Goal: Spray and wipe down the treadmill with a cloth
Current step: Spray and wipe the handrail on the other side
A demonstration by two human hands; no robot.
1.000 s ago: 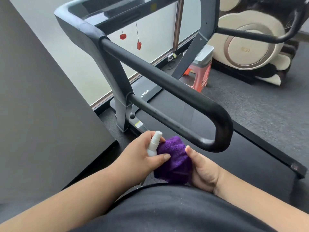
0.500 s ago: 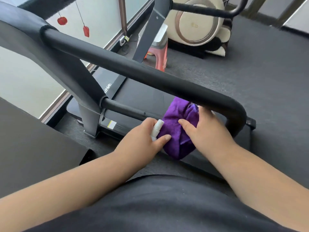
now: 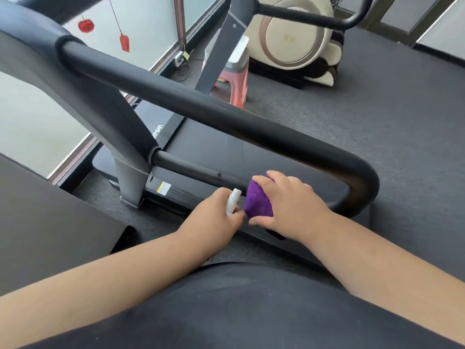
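Black foam wraps the treadmill (image 3: pixel 141 139), whose upright fills the upper left of the frame and whose handrail (image 3: pixel 226 114) slopes down across the middle to a closed bend at the right. Moving rightward along the lower centre, we see our left hand (image 3: pixel 214 217) with its fingers curled round a small white spray bottle (image 3: pixel 232 200), nozzle end poking up beside the thumb. Just to the right of it, almost touching, our right hand (image 3: pixel 289 205) grips a bunched purple cloth (image 3: pixel 258 204), fingers folded over its top and thumb tucked under, pressing it against the thinner lower rail (image 3: pixel 196 170) of the loop. Further right lies grey carpet (image 3: pixel 377 117); in the upper right stands a cream machine (image 3: pixel 294 36), with a pink stool (image 3: pixel 234 76) in front of it.

We judge the wiping to be under way on the lower rail only. We cannot tell whether any spray has landed there, as no wet sheen shows on the foam. The upper handrail, the upright, the console above and the dark deck (image 3: pixel 214 147) beneath look untouched, so most of the job seems left to do.
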